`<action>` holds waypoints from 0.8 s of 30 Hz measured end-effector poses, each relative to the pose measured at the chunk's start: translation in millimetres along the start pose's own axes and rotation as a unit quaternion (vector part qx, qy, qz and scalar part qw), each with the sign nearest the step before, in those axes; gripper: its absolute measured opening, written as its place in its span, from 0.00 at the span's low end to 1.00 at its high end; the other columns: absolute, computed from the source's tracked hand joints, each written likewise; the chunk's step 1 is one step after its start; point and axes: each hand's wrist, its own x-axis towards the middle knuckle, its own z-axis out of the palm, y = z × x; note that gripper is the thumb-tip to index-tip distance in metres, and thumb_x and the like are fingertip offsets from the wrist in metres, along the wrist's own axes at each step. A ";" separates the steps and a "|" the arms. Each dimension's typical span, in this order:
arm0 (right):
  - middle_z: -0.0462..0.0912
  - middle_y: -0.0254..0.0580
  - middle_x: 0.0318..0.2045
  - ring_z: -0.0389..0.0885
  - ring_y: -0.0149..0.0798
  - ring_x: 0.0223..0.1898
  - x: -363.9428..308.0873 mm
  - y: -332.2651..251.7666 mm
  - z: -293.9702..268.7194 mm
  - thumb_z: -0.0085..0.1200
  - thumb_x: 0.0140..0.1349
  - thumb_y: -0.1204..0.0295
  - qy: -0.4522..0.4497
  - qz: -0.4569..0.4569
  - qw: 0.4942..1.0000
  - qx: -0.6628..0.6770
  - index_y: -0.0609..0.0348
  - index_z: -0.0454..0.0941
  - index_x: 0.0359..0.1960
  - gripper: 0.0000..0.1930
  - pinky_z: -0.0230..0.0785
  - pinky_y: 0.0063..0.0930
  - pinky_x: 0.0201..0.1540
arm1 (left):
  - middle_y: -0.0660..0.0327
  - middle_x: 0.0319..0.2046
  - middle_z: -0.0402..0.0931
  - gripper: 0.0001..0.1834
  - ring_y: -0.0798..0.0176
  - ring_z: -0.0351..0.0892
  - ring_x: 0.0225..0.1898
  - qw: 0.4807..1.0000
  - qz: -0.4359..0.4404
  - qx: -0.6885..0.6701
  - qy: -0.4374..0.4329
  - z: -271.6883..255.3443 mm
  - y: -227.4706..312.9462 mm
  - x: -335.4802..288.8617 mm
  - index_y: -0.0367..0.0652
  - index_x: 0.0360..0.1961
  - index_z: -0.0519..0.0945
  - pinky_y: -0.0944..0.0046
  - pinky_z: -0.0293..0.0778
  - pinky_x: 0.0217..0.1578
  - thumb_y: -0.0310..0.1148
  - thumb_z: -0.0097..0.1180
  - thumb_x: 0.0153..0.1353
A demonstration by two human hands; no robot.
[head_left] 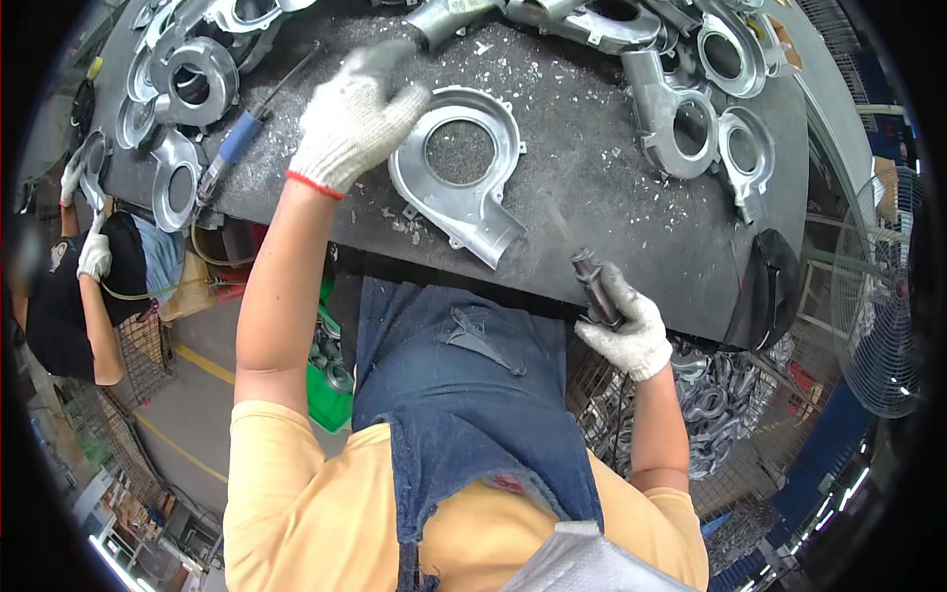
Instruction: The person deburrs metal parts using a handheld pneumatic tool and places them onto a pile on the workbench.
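My left hand, in a white knit glove with a red cuff, is over the bench beside a silver metal blower housing. Its thumb stands apart from the other fingers, which are smeared by motion; no object shows in it. The housing lies flat, its round opening facing up and its outlet pointing toward the bench's near edge. In my right hand, also gloved, is a dark handheld power tool, gripped at the near edge with its tip pointing up and away from me. A dark cord or hose hangs below that hand. The tool is apart from the housing.
Similar housings pile up at the far left, with more at the far right. A blue-handled tool lies left on the dark bench, among metal chips. A fan stands right; a co-worker works at left.
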 end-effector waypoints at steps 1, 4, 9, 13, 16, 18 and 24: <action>0.89 0.46 0.58 0.92 0.47 0.52 -5.4 -15.8 -1.4 0.83 0.54 0.71 -0.034 0.008 0.994 -0.107 0.49 0.74 0.79 0.48 0.85 0.38 0.53 | 0.51 0.54 0.88 0.26 0.48 0.87 0.57 0.993 0.068 0.061 0.080 -6.9 5.1 -6.9 0.43 0.66 0.84 0.48 0.82 0.60 0.36 0.61 0.68; 0.89 0.49 0.49 0.92 0.58 0.48 -16.3 -59.1 0.6 0.79 0.59 0.54 -0.072 0.098 0.956 -0.268 0.37 0.80 0.73 0.39 0.85 0.42 0.51 | 0.54 0.57 0.86 0.23 0.45 0.83 0.63 0.965 0.193 0.083 0.154 4.3 7.1 -44.7 0.48 0.59 0.87 0.44 0.76 0.69 0.34 0.68 0.62; 0.87 0.47 0.45 0.91 0.59 0.44 -1.7 -114.0 12.0 0.72 0.65 0.52 -0.169 0.099 0.887 -0.418 0.24 0.81 0.72 0.32 0.85 0.49 0.48 | 0.58 0.60 0.85 0.20 0.41 0.76 0.72 0.971 0.213 0.104 0.040 43.2 -0.9 -92.7 0.49 0.57 0.89 0.34 0.59 0.80 0.32 0.63 0.64; 0.86 0.48 0.40 0.90 0.60 0.38 20.0 -134.4 26.8 0.68 0.70 0.56 -0.171 0.060 0.873 -0.452 0.30 0.82 0.71 0.27 0.85 0.52 0.44 | 0.58 0.58 0.86 0.18 0.42 0.77 0.71 0.972 0.212 0.089 0.053 48.2 -2.6 -88.6 0.49 0.56 0.89 0.33 0.59 0.80 0.33 0.62 0.65; 0.86 0.50 0.38 0.89 0.61 0.37 28.0 -142.3 31.3 0.65 0.72 0.59 -0.160 0.035 0.861 -0.481 0.38 0.84 0.67 0.23 0.83 0.54 0.43 | 0.58 0.57 0.86 0.18 0.42 0.78 0.70 0.973 0.212 0.070 0.054 49.1 -7.4 -90.6 0.49 0.55 0.89 0.33 0.59 0.80 0.34 0.62 0.65; 0.86 0.51 0.38 0.89 0.62 0.37 28.0 -150.7 31.8 0.65 0.72 0.59 -0.188 0.068 0.855 -0.479 0.39 0.85 0.66 0.21 0.83 0.54 0.43 | 0.57 0.57 0.86 0.17 0.42 0.78 0.70 0.974 0.212 0.053 0.060 49.2 -7.6 -91.2 0.49 0.54 0.89 0.33 0.59 0.80 0.34 0.62 0.64; 0.89 0.51 0.41 0.90 0.61 0.42 19.2 -153.7 39.5 0.68 0.69 0.63 -0.147 0.102 0.868 -0.463 0.48 0.88 0.61 0.20 0.82 0.49 0.45 | 0.57 0.54 0.86 0.16 0.42 0.79 0.68 0.972 0.224 0.004 0.073 48.1 -10.5 -91.3 0.48 0.49 0.88 0.33 0.60 0.80 0.38 0.69 0.59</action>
